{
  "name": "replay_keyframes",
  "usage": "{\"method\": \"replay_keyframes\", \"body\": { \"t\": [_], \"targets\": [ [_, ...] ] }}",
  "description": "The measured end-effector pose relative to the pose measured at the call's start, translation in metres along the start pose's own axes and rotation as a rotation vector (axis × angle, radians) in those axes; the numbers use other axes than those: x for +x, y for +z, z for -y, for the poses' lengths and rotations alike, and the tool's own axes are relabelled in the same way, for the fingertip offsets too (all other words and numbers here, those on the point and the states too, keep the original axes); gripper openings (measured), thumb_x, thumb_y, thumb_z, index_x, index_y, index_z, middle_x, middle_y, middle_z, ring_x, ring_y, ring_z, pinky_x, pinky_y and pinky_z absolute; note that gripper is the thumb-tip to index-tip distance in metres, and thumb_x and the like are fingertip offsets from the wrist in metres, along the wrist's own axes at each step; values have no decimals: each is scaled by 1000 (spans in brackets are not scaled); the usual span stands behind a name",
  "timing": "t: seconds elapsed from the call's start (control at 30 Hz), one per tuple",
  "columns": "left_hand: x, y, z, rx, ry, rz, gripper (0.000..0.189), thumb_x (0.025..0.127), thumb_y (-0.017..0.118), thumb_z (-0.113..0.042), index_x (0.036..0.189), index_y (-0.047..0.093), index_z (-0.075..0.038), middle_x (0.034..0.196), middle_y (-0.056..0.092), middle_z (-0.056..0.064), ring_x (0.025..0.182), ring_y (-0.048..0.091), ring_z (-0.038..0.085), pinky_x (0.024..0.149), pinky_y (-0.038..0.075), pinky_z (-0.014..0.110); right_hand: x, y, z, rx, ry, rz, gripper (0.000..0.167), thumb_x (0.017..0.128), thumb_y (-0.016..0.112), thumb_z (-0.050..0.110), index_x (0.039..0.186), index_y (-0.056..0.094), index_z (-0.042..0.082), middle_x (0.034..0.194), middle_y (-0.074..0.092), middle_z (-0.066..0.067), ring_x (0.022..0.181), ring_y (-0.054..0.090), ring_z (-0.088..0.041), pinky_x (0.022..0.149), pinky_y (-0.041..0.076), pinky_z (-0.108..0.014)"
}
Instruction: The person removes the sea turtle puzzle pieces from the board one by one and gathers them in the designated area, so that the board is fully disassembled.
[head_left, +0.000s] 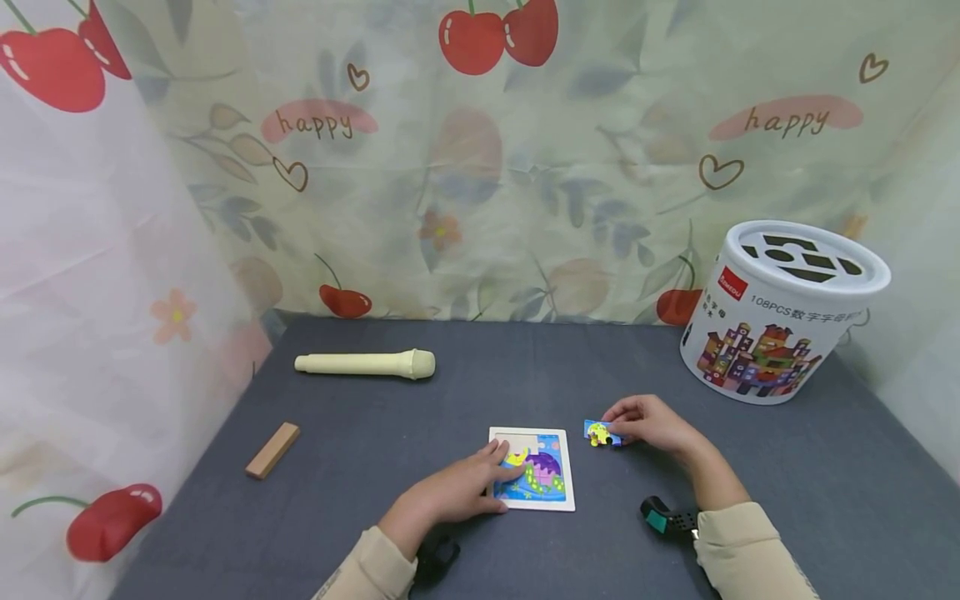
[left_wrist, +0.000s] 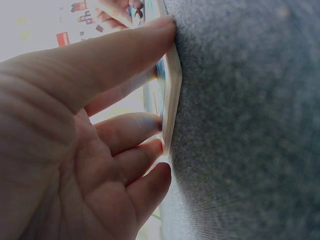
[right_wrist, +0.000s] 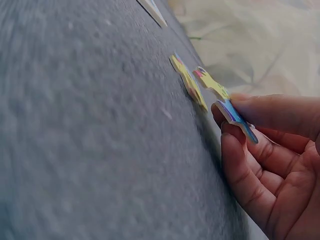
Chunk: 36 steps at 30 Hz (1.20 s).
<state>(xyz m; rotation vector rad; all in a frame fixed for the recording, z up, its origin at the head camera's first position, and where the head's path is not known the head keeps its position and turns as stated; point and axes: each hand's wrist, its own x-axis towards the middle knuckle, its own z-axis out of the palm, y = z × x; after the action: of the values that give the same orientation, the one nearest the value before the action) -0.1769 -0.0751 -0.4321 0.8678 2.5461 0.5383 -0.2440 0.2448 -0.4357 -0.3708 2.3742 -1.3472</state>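
Note:
A white-framed jigsaw puzzle (head_left: 534,505) lies on the dark table, partly filled with a colourful picture. Bare board shows in its upper left part. My left hand (head_left: 467,486) rests on the puzzle's left side, its fingers spread over the picture. In the left wrist view the thumb touches the edge of the wooden frame (left_wrist: 172,95). To the right of the frame, my right hand (head_left: 652,427) pinches a yellow and blue puzzle piece (right_wrist: 215,89) between thumb and fingers, just above the table. Another yellow puzzle piece (right_wrist: 187,80) lies on the table beside it.
A cream toy microphone (head_left: 363,364) lies at the back left, and a wooden block (head_left: 273,450) is nearer on the left. At the back right stands a white block bucket (head_left: 772,333) with a slotted lid. A printed curtain (head_left: 525,225) hangs behind the table.

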Motion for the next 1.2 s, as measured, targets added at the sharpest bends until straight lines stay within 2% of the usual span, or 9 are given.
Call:
{"method": "replay_keyframes", "body": {
  "t": [0.47,0.73,1.03,1.2],
  "targets": [
    [0,1,1,-4,4,1,55,88,64,-26,139,45,-22,154,23,11,144,17,27,112,29,43,-8,-9,-11,-11,13,-58,28,92,58,17,107,62,-7,87,64,-7,71,54,-9,63,50,-25],
    [-1,0,2,-17,21,2,53,88,64,-24,138,46,-20,154,23,13,144,17,29,111,29,44,-9,-9,-13,-50,19,-94,27,90,60,16,105,64,-6,83,63,-2,67,50,-7,58,45,-24],
    [-1,-1,0,-20,1,7,53,88,63,-25,138,46,-21,154,23,11,144,17,28,112,28,44,-9,-5,-13,-175,-38,-163,20,87,65,13,96,68,-5,87,65,-9,71,49,-8,61,43,-22],
    [-1,-1,0,-22,8,4,53,88,63,-25,139,46,-21,154,23,12,144,16,28,112,28,44,-10,-7,-19,-166,-139,-175,24,85,68,23,90,70,0,79,64,-4,68,49,-9,58,41,-24]
  ]
}}
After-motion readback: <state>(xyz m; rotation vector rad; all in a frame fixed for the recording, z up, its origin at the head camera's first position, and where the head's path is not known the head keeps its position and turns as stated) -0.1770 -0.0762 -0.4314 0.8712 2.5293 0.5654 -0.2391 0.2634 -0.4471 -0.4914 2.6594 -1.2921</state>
